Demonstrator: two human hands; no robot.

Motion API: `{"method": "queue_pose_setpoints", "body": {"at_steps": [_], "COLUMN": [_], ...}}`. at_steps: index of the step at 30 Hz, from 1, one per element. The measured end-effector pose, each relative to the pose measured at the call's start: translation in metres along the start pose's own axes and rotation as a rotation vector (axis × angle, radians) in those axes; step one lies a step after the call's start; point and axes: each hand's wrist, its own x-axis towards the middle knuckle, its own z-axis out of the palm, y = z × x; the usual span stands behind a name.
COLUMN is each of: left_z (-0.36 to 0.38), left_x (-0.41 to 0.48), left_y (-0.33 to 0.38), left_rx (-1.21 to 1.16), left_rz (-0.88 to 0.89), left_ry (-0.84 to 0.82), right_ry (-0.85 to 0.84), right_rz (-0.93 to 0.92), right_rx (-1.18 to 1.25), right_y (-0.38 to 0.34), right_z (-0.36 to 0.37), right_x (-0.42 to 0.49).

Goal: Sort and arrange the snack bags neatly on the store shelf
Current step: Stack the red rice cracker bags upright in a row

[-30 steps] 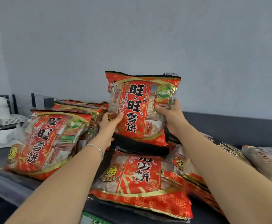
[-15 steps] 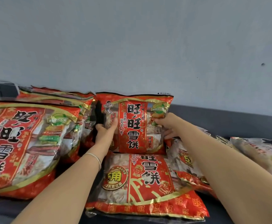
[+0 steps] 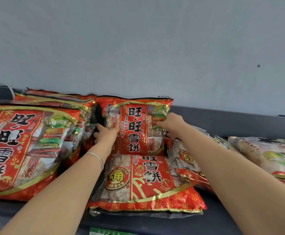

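Hands both on the upright red snack bag [image 3: 133,128]: left hand [image 3: 105,135], fingers pinching its left edge; right hand [image 3: 171,123], fingers clamped on its right edge. It stands at the back of the shelf [image 3: 223,223] by the wall [image 3: 138,48], behind a flat-lying bag [image 3: 146,184].

旺旺雪饼 is printed on the upright bag [image 3: 133,126] and left bag [image 3: 19,146]. 5角 is stamped on the flat bag [image 3: 155,184].

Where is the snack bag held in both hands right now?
Head view, centre: the held bag stands upright by the wall, just behind the flat bag.
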Motion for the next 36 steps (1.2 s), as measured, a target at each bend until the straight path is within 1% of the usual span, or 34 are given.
{"method": "queue_pose_setpoints", "body": {"at_steps": [2,4,7,10,12,14,16,20,22,24,27,29,36], "left_z": [-0.004,-0.008,-0.014,-0.015,-0.021,-0.024,-0.027,-0.038,-0.041,-0.043,-0.045,-0.046,-0.068], "left_x": [-0.010,-0.022,-0.044,-0.056,-0.090,-0.112,-0.131,-0.152,-0.155,-0.157,-0.162,-0.162,-0.159], "left_y": [-0.001,-0.003,-0.007,-0.018,-0.018,-0.020,-0.023,-0.023,-0.023,-0.024,-0.019,-0.017,0.000], "left_rx": [0.015,0.031,0.055,0.098,0.154,0.177,0.167,0.200,0.126,0.108,0.088,0.070,0.090], "left_rz": [0.016,0.033,0.022,-0.023,-0.048,-0.066,-0.061,-0.136,-0.167,-0.177,-0.131,-0.069,0.291], "left_ry": [0.007,-0.017,-0.092,-0.146,-0.190,-0.228,-0.250,-0.284,-0.323,-0.368,-0.358,-0.330,-0.235], "right_ry": [0.009,-0.009,-0.108,-0.216,-0.296,-0.376,-0.413,-0.358,-0.311,-0.273,-0.243,-0.235,-0.171], "right_rz": [-0.072,-0.113,-0.165,-0.287,-0.358,-0.430,-0.491,-0.512,-0.491,-0.468,-0.427,-0.396,-0.274], "right_rx": [-0.119,-0.183,-0.249,-0.276,-0.292,-0.376,-0.462,-0.521,-0.524,-0.484,-0.425,-0.401,-0.250], "right_y": [0.001,0.003,0.005,0.007,0.012,0.016,0.020,0.031,0.035,0.038,0.037,0.036,0.034], "right_z": [-0.001,-0.001,-0.002,0.000,0.003,0.008,0.015,0.021,0.019,0.016,0.016,0.017,0.021], "right_x": [-0.006,-0.013,-0.032,-0.058,-0.074,-0.088,-0.097,-0.101,-0.101,-0.100,-0.099,-0.098,-0.097]}}
